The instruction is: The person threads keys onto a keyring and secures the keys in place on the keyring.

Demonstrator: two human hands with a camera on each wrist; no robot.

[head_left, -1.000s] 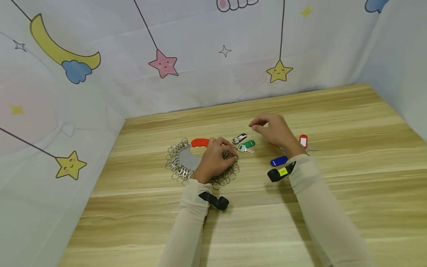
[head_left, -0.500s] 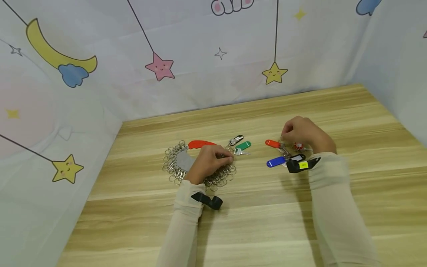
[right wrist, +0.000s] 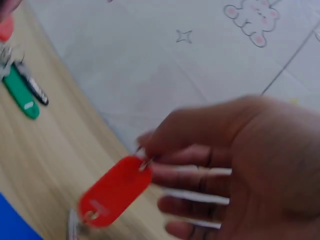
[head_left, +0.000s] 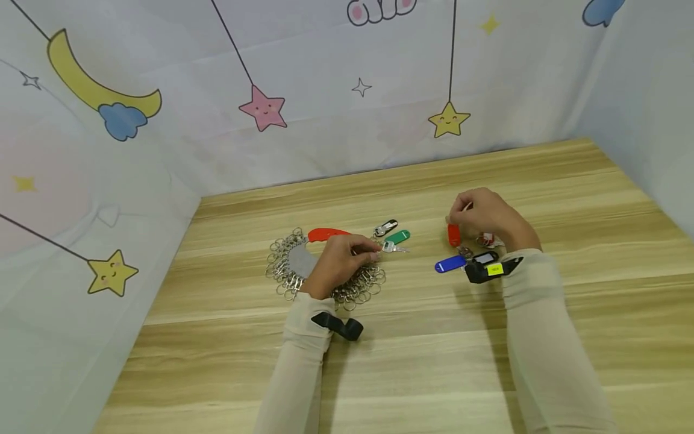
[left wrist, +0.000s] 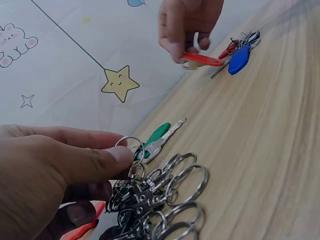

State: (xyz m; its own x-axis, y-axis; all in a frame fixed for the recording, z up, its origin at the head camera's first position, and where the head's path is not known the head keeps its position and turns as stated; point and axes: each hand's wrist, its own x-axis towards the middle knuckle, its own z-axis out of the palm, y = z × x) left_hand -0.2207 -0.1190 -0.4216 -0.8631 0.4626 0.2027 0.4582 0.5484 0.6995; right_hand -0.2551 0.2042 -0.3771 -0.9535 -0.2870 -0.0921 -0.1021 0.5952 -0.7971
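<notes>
My left hand (head_left: 338,265) pinches a metal split ring (left wrist: 131,138) between thumb and finger. This ring is at the edge of a curved grey plate (head_left: 299,260) with a red handle (head_left: 325,234), fringed by many clips and rings. Just beyond those fingertips lie a green key tag (head_left: 399,237) with a silver key (head_left: 393,247), and a black key tag (head_left: 386,228). Farther right, my right hand (head_left: 485,214) grips a red key tag (right wrist: 117,190) by the ring at its end. The tag hangs down above the table; its key is mostly hidden.
Below the right hand lies a small pile with a blue key tag (head_left: 450,264), a black-rimmed tag (head_left: 486,257) and another red tag (head_left: 487,239), with keys among them. A patterned cloth wall (head_left: 325,138) rises behind the wooden table (head_left: 423,361).
My right hand has moved right, from near the green tag to the pile, and picked up a red key tag, which now hangs from its fingers. The left hand stays at the rings.
</notes>
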